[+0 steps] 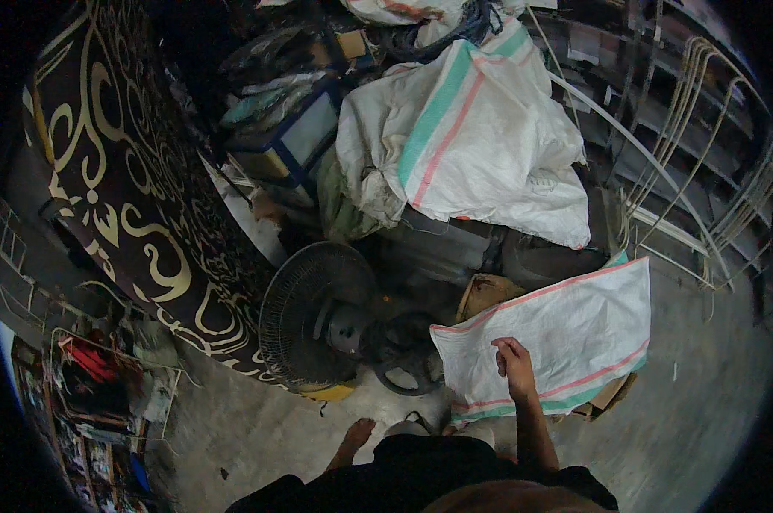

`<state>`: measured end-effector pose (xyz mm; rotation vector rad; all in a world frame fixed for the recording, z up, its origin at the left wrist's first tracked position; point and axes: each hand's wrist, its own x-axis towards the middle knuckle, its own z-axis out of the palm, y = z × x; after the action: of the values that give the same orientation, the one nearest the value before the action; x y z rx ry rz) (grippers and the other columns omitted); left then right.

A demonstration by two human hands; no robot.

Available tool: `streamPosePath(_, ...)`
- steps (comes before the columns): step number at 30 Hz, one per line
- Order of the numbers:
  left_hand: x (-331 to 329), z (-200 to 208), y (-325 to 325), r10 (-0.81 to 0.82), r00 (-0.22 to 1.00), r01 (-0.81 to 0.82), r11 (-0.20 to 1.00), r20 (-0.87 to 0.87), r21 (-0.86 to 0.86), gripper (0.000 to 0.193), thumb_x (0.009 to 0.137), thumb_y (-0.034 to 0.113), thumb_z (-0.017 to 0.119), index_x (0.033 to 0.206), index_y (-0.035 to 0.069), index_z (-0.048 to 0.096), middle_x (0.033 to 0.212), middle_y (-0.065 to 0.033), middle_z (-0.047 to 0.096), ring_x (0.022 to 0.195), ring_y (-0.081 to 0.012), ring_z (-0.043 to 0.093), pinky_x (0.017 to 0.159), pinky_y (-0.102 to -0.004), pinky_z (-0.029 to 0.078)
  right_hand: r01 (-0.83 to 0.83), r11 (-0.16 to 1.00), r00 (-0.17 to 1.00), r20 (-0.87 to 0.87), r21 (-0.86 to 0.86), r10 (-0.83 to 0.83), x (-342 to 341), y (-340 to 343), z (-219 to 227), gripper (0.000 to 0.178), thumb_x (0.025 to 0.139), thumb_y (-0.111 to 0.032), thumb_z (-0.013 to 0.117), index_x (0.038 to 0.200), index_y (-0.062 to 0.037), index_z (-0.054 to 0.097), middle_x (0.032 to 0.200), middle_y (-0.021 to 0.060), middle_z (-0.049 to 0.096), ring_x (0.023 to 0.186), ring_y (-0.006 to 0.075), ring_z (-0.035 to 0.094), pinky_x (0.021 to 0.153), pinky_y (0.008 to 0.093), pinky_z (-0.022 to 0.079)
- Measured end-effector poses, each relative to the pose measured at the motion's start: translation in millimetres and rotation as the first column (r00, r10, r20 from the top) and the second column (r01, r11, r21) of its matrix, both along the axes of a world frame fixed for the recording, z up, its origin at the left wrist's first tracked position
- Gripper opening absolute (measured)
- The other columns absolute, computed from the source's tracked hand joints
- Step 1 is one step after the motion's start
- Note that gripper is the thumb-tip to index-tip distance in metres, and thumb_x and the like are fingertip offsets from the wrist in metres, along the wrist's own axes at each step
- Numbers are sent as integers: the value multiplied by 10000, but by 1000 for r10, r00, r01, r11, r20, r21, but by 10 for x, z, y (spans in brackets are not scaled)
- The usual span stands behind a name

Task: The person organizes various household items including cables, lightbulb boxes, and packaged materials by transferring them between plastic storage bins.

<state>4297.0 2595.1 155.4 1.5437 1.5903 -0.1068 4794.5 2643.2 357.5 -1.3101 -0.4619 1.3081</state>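
Observation:
My right hand (513, 359) is over a white woven sack (566, 329) with pink and green stripes, its forefinger pointing left and the other fingers loosely bent. Nothing shows in its grasp; whether it touches the sack I cannot tell. The sack lies spread over a cardboard box (487, 295), whose brown edges stick out beneath. Low at my left side hangs my left hand (361, 430), loosely open and holding nothing that I can see. Between the hands and a patterned roll stands a dark pedestal fan (318, 316), its round base (408, 376) close to my feet.
A tall dark mattress or roll with cream swirls (138, 222) leans at left. Behind the fan, a larger striped sack (489, 145) covers a heap of goods. Bent metal rods (685, 162) and shelving stand at right. Cluttered racks (96, 385) are at lower left.

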Motion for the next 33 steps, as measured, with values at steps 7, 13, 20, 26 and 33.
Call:
streamPosePath(7,-710,-318,-847,-314,949,313,948,17,51,385,950,276,612,1238,21,600,1119,-123,664,982,-236,649,859,-409,522,-30,995,992,122,-99,42,-117,37,-141,208,1001,-216,565,1028,-35,665,640,-41,461,503,59,371,447,237,306)
streamPosePath(13,-791,-316,-628,22,1000,-21,984,3,-177,331,946,249,597,1195,34,629,1116,-150,671,1010,-283,646,872,-432,523,-49,998,980,189,-36,55,-441,353,125,199,1003,-217,566,1029,-41,656,633,-44,462,518,48,389,448,227,303)
streamPosePath(20,-1177,-243,-176,287,957,-259,903,32,-342,277,942,217,579,1145,49,663,1113,-182,679,1042,-338,642,888,-458,523,-86,996,984,156,26,81,-1074,523,86,207,1006,-226,559,1042,-45,651,646,-39,469,514,53,395,454,233,314)
streamPosePath(26,-1945,-592,252,454,832,-428,891,318,-151,261,946,220,585,1125,63,690,1119,-151,682,1031,-316,646,882,-449,525,-145,968,924,322,-203,206,-1077,-453,-1795,326,959,-344,615,1057,-36,657,706,32,592,508,98,489,437,275,374)
streamPosePath(33,-2312,-885,421,36,995,-31,998,92,-53,252,913,227,630,1111,77,676,1023,-123,690,872,-273,657,743,-394,548,-42,610,901,233,-791,365,-1064,-3199,-2839,305,914,-346,633,1027,-66,677,676,56,597,531,171,554,474,340,429)
